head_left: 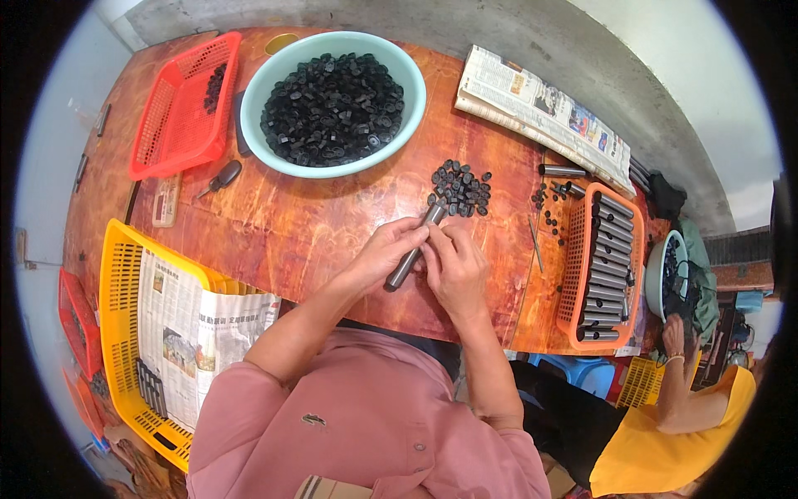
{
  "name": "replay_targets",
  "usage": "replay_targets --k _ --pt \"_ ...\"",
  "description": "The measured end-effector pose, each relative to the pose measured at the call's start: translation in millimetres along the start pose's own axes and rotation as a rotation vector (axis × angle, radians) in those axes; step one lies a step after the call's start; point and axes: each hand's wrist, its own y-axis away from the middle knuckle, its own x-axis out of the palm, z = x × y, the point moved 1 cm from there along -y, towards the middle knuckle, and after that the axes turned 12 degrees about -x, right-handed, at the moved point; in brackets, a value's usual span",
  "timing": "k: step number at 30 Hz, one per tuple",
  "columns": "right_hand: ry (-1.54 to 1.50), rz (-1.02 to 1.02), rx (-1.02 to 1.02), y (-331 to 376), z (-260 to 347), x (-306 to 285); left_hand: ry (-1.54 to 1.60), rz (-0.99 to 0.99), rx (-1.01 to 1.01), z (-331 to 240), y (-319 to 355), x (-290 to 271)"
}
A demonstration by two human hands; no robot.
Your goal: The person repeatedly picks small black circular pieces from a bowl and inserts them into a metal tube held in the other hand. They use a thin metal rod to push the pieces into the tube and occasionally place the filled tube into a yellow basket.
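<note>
A dark grey tube (405, 269) lies slanted between my hands, just above the table's near side. My left hand (391, 248) is closed round its upper part. My right hand (455, 264) is closed too, its thumb and fingers pinched against the tube's right side; whether a small part is also between them is hidden. Just beyond the tube's far end is a loose pile of small black oval plugs (463, 188). Farther back, a pale green basin (418, 91) holds a heap of similar black pieces.
An orange basket (568, 283) of dark tubes stands right, near folded newspapers (532, 104) and a thin rod (535, 245). A red basket (170, 125) and a key (223, 176) are left. A yellow crate (120, 291) lined with newspaper sits near left. A co-worker in yellow (677, 449) works at right.
</note>
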Motion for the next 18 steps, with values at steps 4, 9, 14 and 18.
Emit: replay_targets --k 4,9,14,18 --pt "-0.279 -0.182 0.349 8 -4 -3 0.011 0.024 -0.113 -5 10 7" --pt "-0.952 -0.069 0.797 22 -17 -9 -0.21 -0.006 -0.242 0 31 28" --pt "-1.037 -0.133 0.852 28 -9 -15 -0.282 -0.014 -0.232 9 35 35" --pt "-1.099 -0.165 0.854 34 -11 -17 -0.316 0.001 -0.173 15 37 39"
